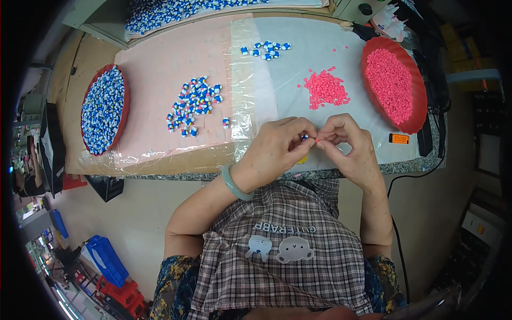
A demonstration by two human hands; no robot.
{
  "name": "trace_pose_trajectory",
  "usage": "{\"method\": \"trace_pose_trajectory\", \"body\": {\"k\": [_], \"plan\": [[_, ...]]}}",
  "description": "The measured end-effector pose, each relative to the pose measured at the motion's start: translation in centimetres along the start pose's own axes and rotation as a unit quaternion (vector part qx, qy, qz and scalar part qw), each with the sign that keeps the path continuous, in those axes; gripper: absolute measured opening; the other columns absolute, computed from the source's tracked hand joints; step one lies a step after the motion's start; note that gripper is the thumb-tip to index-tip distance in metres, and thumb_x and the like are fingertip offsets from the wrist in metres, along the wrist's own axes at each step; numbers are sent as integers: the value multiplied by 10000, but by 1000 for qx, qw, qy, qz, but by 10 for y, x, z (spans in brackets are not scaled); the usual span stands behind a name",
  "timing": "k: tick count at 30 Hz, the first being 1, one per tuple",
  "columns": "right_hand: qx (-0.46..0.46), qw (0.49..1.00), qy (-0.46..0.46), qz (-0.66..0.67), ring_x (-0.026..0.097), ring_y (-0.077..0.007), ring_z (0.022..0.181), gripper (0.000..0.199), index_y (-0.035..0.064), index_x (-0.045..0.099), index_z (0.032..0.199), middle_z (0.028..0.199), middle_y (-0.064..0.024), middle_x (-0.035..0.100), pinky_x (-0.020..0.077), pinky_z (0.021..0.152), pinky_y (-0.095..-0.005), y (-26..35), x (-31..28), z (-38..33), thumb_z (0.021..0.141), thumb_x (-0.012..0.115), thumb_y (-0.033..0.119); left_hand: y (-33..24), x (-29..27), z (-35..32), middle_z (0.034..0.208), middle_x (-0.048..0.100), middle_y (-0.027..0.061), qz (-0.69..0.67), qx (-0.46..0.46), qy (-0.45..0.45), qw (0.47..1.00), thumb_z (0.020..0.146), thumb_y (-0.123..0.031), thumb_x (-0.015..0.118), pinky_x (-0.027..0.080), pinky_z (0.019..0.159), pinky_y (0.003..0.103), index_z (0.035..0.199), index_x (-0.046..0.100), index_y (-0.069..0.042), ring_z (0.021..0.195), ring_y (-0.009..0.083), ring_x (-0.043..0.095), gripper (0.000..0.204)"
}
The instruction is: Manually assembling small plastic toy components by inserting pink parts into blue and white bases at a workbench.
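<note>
My left hand pinches a small blue and white piece between thumb and fingertips near the table's front edge. My right hand holds a tiny pink piece against it, fingertips of both hands touching. A loose pile of blue and white pieces lies on the pink sheet to the left. A small heap of pink pieces lies on the clear plastic just beyond my hands. A pale green bangle circles my left wrist.
A red oval dish of blue and white pieces sits at the far left, a red dish of pink pieces at the right. Several finished pieces lie at the back. An orange tag lies near the right edge.
</note>
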State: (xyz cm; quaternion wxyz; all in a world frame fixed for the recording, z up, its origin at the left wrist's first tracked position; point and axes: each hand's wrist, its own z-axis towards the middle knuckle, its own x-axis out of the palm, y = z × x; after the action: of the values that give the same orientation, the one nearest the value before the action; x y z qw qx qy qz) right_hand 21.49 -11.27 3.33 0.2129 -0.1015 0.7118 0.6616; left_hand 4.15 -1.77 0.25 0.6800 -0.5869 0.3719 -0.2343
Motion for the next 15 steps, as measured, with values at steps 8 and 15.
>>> {"method": "trace_pose_trajectory", "body": {"k": [8, 15], "plan": [[-9, 1000, 25, 15, 675, -126, 822, 158, -19, 611, 959, 873, -61, 679, 547, 741, -256, -6, 1, -2, 845, 720, -22, 2, -2, -2, 789, 652, 49, 59, 81, 8, 995, 877, -60, 677, 453, 512, 243, 934, 635, -18, 573, 80, 583, 83], [65, 984, -61, 154, 609, -71, 758, 88, -21, 648, 968, 879, -19, 661, 499, 663, -216, -15, 23, -11, 889, 688, -16, -3, 3, -7, 753, 629, 49, -62, -36, -21, 997, 885, -49, 652, 439, 512, 232, 930, 614, -23, 581, 73, 562, 65]]}}
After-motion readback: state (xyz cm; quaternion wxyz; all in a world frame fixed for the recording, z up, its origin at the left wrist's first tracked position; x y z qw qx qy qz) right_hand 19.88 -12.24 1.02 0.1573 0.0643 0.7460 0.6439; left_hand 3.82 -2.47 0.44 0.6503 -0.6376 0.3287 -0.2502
